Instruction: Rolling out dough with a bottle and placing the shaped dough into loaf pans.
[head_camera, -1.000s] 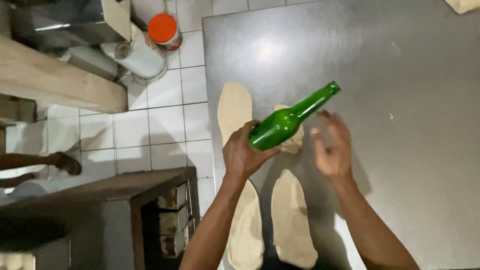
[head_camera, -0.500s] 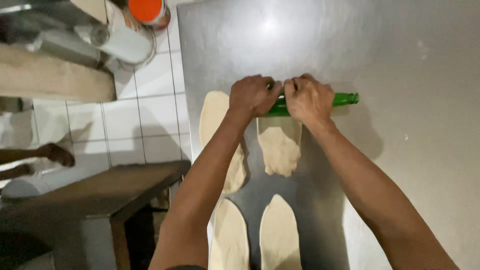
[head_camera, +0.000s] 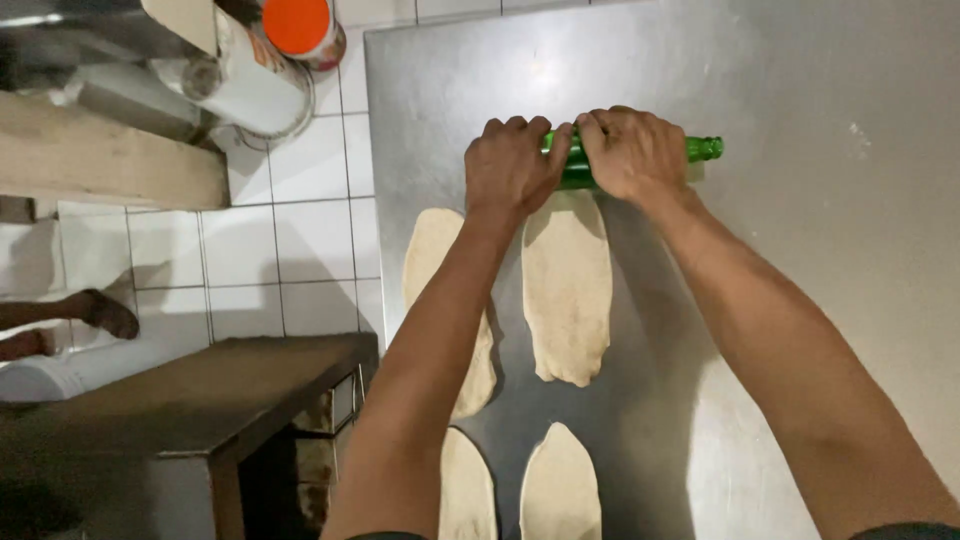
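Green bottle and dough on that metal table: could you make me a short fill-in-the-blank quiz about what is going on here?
1. Both hands, the left hand and the right hand, press on a bottle whose colour is ____.
2. The bottle lies across the far end of a flattened piece of ____.
3. The work surface is a table made of ____.
4. Beside the table, the floor is covered in white ____.

Missing words: green; dough; metal; tiles
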